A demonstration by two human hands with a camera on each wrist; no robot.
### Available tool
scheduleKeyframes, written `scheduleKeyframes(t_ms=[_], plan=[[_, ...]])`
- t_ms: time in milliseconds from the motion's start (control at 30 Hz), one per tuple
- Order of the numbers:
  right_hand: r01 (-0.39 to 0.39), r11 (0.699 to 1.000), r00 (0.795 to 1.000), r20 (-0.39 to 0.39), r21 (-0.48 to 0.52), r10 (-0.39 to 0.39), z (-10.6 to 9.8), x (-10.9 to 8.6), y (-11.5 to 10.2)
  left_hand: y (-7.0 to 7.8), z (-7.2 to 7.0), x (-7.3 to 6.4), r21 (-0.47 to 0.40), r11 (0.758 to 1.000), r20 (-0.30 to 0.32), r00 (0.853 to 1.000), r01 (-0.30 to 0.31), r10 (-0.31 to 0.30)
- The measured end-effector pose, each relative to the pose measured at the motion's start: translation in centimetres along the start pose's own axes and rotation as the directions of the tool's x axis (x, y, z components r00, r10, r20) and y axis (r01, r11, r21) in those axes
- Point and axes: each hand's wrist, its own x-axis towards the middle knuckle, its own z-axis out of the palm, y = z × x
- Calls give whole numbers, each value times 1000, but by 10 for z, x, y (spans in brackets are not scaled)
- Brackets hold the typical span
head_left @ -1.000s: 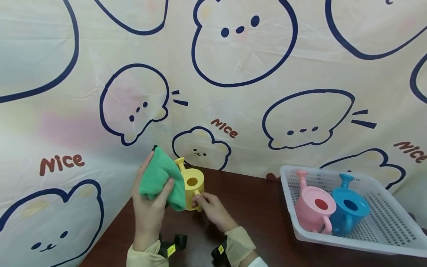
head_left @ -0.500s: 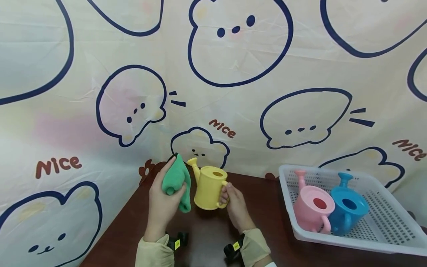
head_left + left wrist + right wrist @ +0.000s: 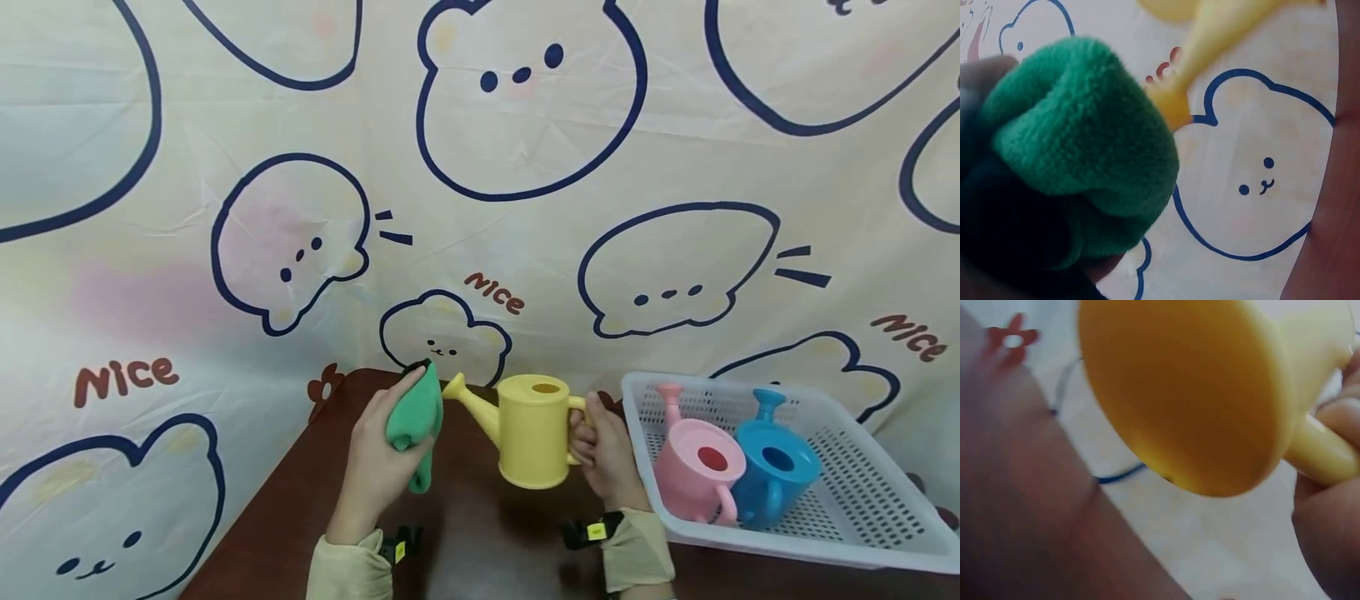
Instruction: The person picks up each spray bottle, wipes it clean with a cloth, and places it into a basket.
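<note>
My right hand (image 3: 609, 446) grips the handle of a yellow watering can (image 3: 534, 433), fingers curled round it. The can is upright, raised over the table, its spout pointing left. In the right wrist view the round underside of the watering can (image 3: 1191, 400) fills the upper middle. My left hand (image 3: 378, 450) holds a folded green cloth (image 3: 414, 417) between thumb and fingers, just left of the spout tip. Seen from the left wrist, the green cloth (image 3: 1097, 137) is bunched in the hand and overlaps the end of the yellow spout (image 3: 1210, 50).
A white perforated basket (image 3: 862, 554) stands on the right of the dark brown table (image 3: 472, 542). Inside it are a pink watering can (image 3: 697, 475) and a blue watering can (image 3: 776, 471). A printed cloth backdrop (image 3: 480, 242) rises behind the table and along its left side.
My right hand has lifted the yellow watering can and carried it rightward, away from the cloth. The left hand, with the green cloth, has shifted a little to the right.
</note>
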Motion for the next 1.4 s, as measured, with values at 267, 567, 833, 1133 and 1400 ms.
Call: scheduleKeyframes(t_ms=[267,567,833,1133,1400], plan=[[144,989,979,147,12,-144,-15,-10,-20,5,-3,-4,101,981,120,981,-166,154],[245,969,962,129,-25,-240,-9,-21,-43,6,-12,-6,71,984,188,971,-163,147],[254,954,951,224,-160,-215,-7,-32,-66,8,-13,-8,-3,982,239,954,-186,182],[280,926,944,246,-252,-218,-8,-38,-75,9,-10,-8,26,984,231,959,-176,165],[240,937,971,70,-254,-229,-3,-44,-81,12,-8,-8,62,982,217,963,-179,162]])
